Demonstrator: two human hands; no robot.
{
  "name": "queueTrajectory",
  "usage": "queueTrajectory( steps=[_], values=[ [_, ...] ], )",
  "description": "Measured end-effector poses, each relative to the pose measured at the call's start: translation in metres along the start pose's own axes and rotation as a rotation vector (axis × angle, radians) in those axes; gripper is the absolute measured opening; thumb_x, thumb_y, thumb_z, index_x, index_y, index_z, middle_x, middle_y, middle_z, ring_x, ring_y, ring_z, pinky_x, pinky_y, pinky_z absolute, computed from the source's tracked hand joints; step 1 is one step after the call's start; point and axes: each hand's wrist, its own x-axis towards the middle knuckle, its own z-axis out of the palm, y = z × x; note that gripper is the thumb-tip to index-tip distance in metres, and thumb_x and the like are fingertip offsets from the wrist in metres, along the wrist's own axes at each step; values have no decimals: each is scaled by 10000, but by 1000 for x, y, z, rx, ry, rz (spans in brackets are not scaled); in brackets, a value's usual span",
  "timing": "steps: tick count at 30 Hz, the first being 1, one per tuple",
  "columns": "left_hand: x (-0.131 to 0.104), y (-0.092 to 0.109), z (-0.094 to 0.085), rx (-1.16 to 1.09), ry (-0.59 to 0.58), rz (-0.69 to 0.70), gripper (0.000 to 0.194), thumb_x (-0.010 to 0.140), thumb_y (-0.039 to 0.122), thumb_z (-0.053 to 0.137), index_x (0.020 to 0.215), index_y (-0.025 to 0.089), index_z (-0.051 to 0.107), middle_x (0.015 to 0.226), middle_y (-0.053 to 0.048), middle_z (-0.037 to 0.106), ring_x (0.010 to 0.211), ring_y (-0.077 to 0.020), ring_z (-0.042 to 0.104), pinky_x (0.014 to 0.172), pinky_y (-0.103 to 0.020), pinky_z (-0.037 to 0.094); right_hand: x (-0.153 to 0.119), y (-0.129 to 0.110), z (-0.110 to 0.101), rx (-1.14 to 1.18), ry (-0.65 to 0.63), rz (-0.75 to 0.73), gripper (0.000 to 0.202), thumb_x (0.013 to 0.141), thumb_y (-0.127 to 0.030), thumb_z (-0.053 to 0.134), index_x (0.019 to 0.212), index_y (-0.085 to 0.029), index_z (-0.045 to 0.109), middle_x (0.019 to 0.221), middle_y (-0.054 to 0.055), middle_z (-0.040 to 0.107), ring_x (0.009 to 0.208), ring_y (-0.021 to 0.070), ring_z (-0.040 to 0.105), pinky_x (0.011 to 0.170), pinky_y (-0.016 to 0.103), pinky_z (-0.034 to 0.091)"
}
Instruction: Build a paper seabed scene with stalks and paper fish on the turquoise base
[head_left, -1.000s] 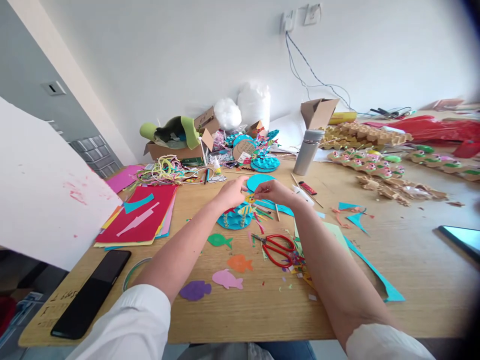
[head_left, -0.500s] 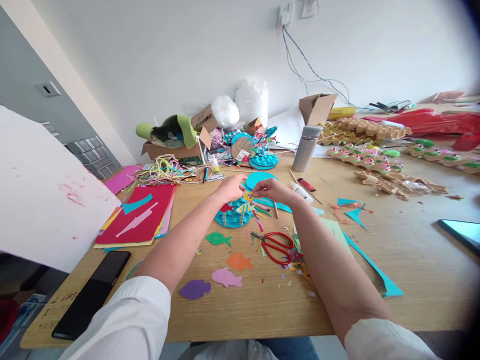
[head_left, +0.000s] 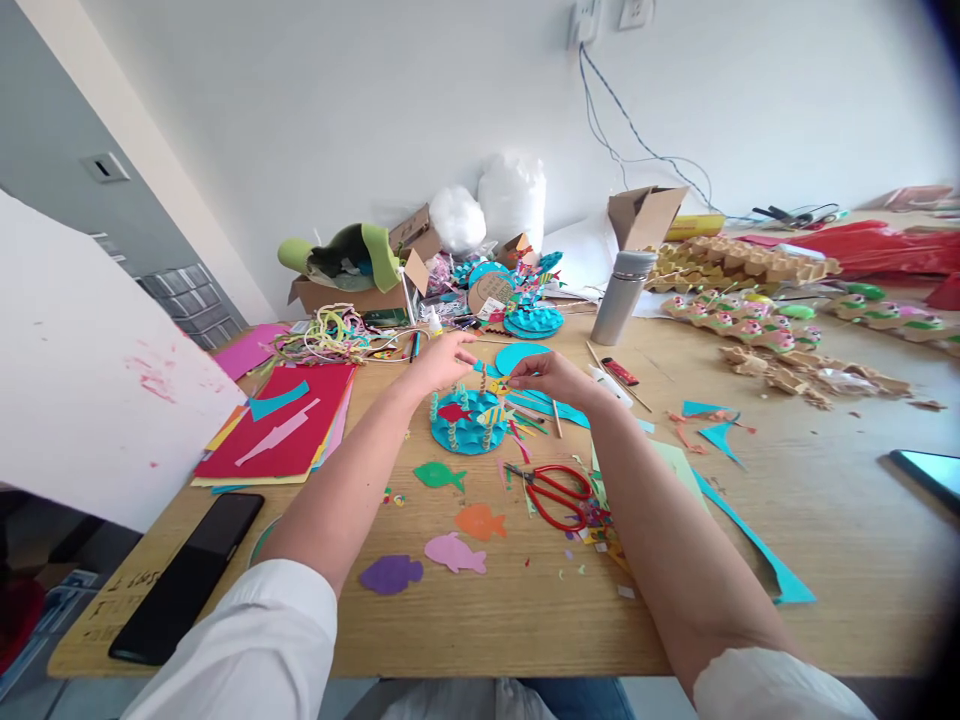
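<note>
A blue paper craft base (head_left: 442, 432) stands on the table, with twisted paper columns and paper fish on it, among them a red fish (head_left: 454, 412) and a yellow striped fish (head_left: 493, 416). My right hand (head_left: 553, 378) pinches a small orange-yellow paper fish (head_left: 498, 387) at the upper right of the base, beside a brown twisted column. Above the base's upper left is my left hand (head_left: 445, 362), fingers stretched out and holding nothing I can see. Nearer me lie loose paper fish: green (head_left: 439, 475), orange (head_left: 480, 521), pink (head_left: 454, 552) and purple (head_left: 391, 574).
Red-handled scissors (head_left: 559, 496) lie among paper scraps right of the fish. A grey bottle (head_left: 621, 300), a glue bottle (head_left: 611, 387) and egg cartons (head_left: 739, 320) stand or lie farther right. Left are coloured sheets (head_left: 262, 440) and a black phone (head_left: 187, 580).
My left hand has moved up and left, off the craft piece, and its fingers have straightened. The columns show more now. My right hand stays at the orange-yellow fish. The view has shifted slightly.
</note>
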Motion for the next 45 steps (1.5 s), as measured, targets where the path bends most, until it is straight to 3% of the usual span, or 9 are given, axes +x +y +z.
queueTrajectory(
  steps=[4, 8, 12, 16, 22, 33, 45],
  values=[
    [-17, -14, -20, -64, 87, -6, 526, 799, 81, 613, 1315, 93, 518, 1055, -153, 729, 870, -196, 709, 760, -303, 548, -2, -13, 2, -27, 62, -18, 308, 644, -466, 738, 714, -168, 704, 685, 23, 691, 650, 155, 591, 647, 288, 467],
    [-29, -30, -26, -101, 138, -2, 493, 795, 77, 623, 1281, 75, 544, 1048, -161, 728, 937, -197, 707, 863, -324, 534, 0, -21, 7, -15, 114, -37, 325, 638, -486, 743, 702, -170, 703, 675, 26, 683, 642, 155, 580, 622, 286, 461],
    [-31, -42, -16, -111, 119, 31, 474, 790, 124, 664, 1255, 95, 578, 1063, -156, 725, 962, -212, 702, 863, -340, 542, 4, -25, 15, 20, 143, -67, 350, 628, -508, 750, 708, -170, 710, 667, 29, 680, 627, 156, 575, 611, 292, 461],
    [-24, -49, 1, -94, 81, 72, 498, 710, 131, 752, 1192, 111, 629, 1094, -136, 722, 1028, -221, 682, 905, -328, 525, 8, -28, 26, 80, 88, -46, 358, 620, -507, 757, 721, -169, 697, 671, 35, 689, 624, 163, 597, 597, 289, 468],
    [-13, -54, 17, -27, 36, 68, 390, 662, 105, 758, 1048, 123, 709, 989, -89, 754, 932, -219, 703, 878, -321, 526, 16, -31, 35, -67, 55, -85, 308, 659, -475, 735, 698, -172, 702, 678, 39, 697, 655, 172, 612, 640, 297, 478],
    [-14, -63, 19, 52, 30, 62, 342, 659, 167, 779, 999, 156, 745, 1009, -80, 755, 984, -237, 682, 940, -344, 492, 20, -31, 46, -117, 10, -80, 224, 684, -403, 719, 734, -184, 712, 749, 34, 718, 709, 182, 635, 680, 298, 488],
    [-15, -66, 13, 2, -19, 79, 342, 684, 50, 681, 1006, 145, 747, 1063, -84, 746, 1026, -213, 676, 955, -309, 489, 19, -28, 51, -198, 69, -124, 149, 711, -355, 707, 731, -208, 709, 794, 41, 717, 811, 205, 631, 764, 321, 463]
  ],
)
